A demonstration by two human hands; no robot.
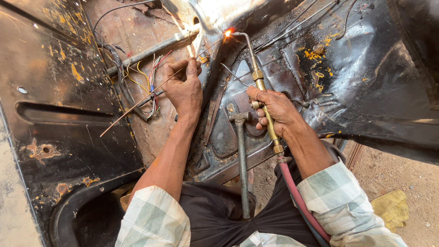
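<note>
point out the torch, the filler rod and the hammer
brass torch (266, 114), head view, on the brass body just below the right hand (274, 109)
filler rod (137, 104), head view, on the bare length below the left hand (184, 87)
hammer (242, 160), head view, mid-handle

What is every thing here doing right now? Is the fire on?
torch: lit, flame at its tip, held in right hand
thin rod: pinched in left hand, tip at the flame
hammer: lying untouched on the metal
red hose: joined to the torch
coloured wires: loose, hanging out
</note>
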